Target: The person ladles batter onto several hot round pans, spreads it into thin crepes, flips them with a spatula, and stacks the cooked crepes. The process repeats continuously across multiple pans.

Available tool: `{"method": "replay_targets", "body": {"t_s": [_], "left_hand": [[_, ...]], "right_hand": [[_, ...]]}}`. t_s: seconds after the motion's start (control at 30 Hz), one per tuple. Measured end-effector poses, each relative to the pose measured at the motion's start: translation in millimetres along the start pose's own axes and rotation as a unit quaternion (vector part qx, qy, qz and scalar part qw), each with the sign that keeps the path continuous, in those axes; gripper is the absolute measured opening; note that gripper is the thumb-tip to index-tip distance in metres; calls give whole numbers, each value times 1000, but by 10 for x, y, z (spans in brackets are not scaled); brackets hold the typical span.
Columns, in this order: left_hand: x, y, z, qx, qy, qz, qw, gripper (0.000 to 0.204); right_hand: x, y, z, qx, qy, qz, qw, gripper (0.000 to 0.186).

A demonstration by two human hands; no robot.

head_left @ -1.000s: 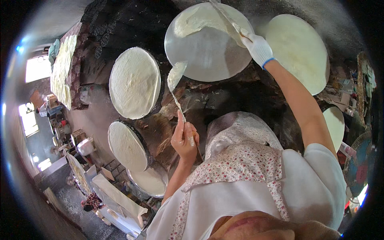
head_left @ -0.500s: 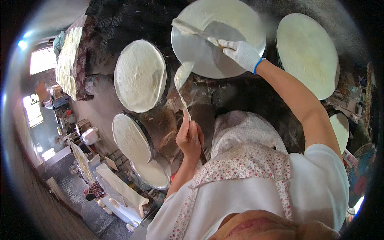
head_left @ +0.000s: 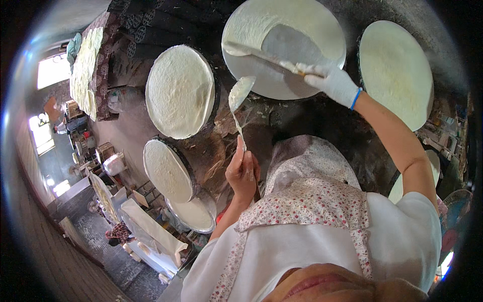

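Note:
My left hand [head_left: 242, 173] is closed round the handle of a ladle [head_left: 241, 92] coated in pale batter, its bowl raised close to the near-left edge of the large round griddle [head_left: 282, 90]. My right hand [head_left: 334, 83], in a white glove with a blue cuff, grips a long, flat batter spreader [head_left: 261, 56]. This spreader lies across the griddle, its far end at the left rim. Pale batter [head_left: 256, 22] forms a curved band along the griddle's far and left side and round to the right. Bare grey metal shows in the middle and on the near side.
Round griddles covered in pale sheets stand left [head_left: 180, 93], lower left [head_left: 168, 171] and right [head_left: 395, 75]. Pale sheets [head_left: 86, 75] lie on a raised surface at far left. Another person [head_left: 119, 235] is near a long table [head_left: 151, 229]. A fan [head_left: 455, 211] stands at right.
The spreader has swept toward me along the griddle's left side, and the batter band reaches further round. My right hand has shifted right. My left hand still holds the ladle. The whole view has shifted slightly.

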State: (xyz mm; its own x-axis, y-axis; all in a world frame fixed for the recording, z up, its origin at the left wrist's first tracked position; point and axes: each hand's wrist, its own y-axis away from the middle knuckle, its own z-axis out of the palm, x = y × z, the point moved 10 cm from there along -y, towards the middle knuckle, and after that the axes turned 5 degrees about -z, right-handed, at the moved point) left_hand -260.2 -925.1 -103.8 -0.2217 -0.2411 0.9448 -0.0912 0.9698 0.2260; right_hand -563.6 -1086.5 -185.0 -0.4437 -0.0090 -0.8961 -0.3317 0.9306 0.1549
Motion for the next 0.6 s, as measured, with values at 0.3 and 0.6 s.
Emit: {"method": "replay_targets", "body": {"t_s": [0.3, 0.6], "left_hand": [[-178, 16, -32, 16, 46, -17, 999, 52], [122, -1351, -186, 74, -76, 71, 992, 46]], "right_hand": [[83, -153, 59, -16, 3, 2, 1000, 44], [-105, -737, -131, -4, 137, -80, 987, 44]]}}
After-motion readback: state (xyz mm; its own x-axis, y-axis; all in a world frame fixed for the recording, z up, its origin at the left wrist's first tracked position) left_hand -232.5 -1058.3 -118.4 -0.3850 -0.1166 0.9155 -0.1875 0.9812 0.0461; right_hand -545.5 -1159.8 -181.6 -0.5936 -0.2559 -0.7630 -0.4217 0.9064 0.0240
